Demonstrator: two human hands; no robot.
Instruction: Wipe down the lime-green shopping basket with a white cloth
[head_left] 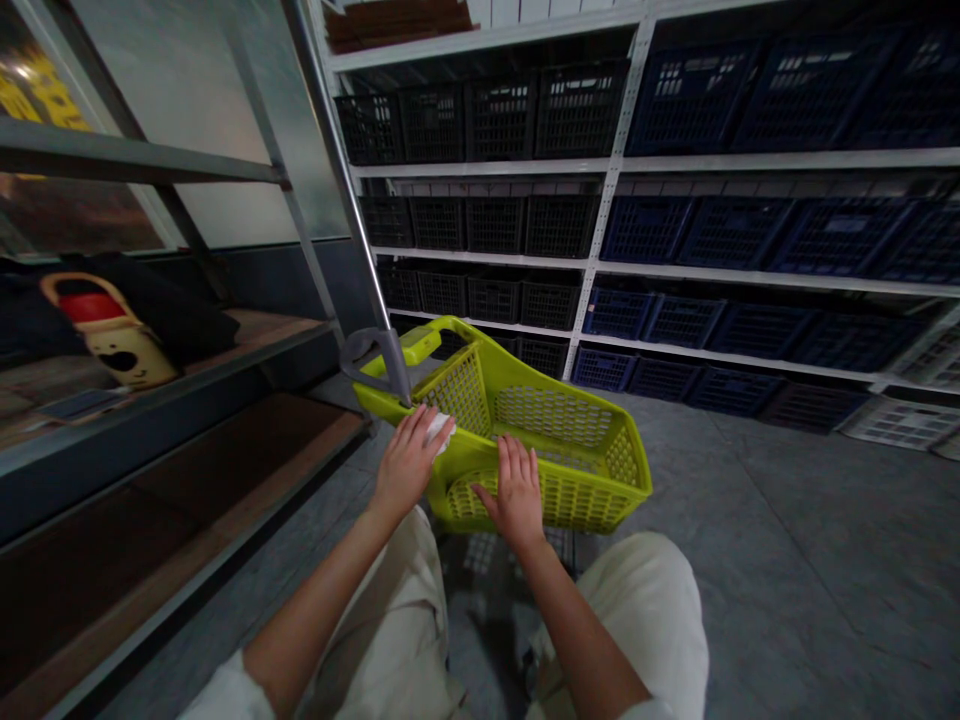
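Note:
A lime-green plastic shopping basket cart (551,450) with perforated walls stands in front of my knees. Under the fingers of my left hand (405,462) is a crumpled white tissue (441,430), pressed against the basket's near rim close to the grey handle (375,360). My right hand (519,492) rests on the same rim further right, fingers stretched out over the edge and thumb apart, holding nothing. No goods show inside the basket.
Metal racking (600,215) with black crates (495,225) and blue crates (742,235) lines the back. On the left, a shelf unit (300,335) holds a cream tumbler (131,350) with a red band and a phone-like slab (86,403). A metal pole (345,170) rises by the handle.

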